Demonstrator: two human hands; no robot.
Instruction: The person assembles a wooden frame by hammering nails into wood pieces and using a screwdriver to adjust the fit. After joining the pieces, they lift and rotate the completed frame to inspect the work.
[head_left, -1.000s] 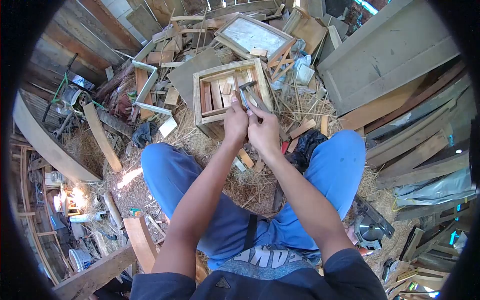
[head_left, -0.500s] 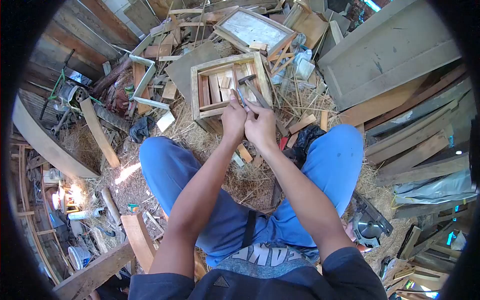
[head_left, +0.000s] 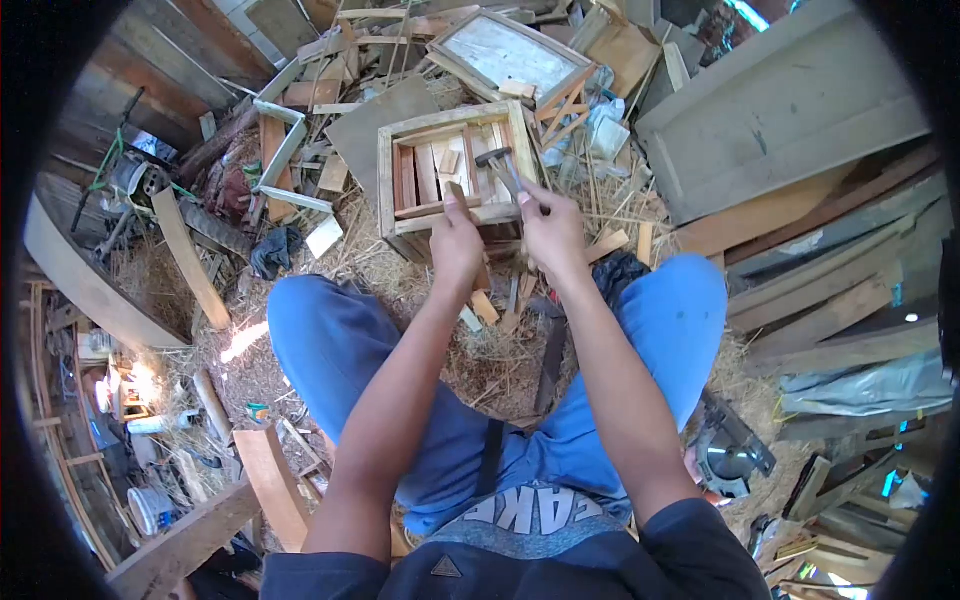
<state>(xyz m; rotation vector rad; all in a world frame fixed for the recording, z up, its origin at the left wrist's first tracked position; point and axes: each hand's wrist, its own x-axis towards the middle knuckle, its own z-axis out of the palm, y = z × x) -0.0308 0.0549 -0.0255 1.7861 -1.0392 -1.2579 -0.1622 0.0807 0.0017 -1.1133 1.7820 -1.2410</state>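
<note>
In front of me a wooden frame box (head_left: 388, 185) rests on the littered floor, with slats inside and a loose small wood block (head_left: 449, 161) on them. My left hand (head_left: 457, 248) is closed at the near edge of the box, around a narrow piece of wood (head_left: 455, 189) whose end sticks up past the thumb. To its right, my right hand (head_left: 553, 232) grips a hammer (head_left: 494, 157) by the handle. The hammer's dark head is over the box's right side. The fingers hide most of the handle.
Scrap wood and straw cover the floor. A framed panel (head_left: 510, 55) lies behind the box, and a large grey panel (head_left: 790, 110) leans at right. A circular saw (head_left: 728, 455) sits beside my right knee. Long boards (head_left: 850, 300) are stacked at far right.
My hands were close together over the near edge of the box and are now apart. The right has moved to the right and holds the hammer; the left has shifted slightly left and down.
</note>
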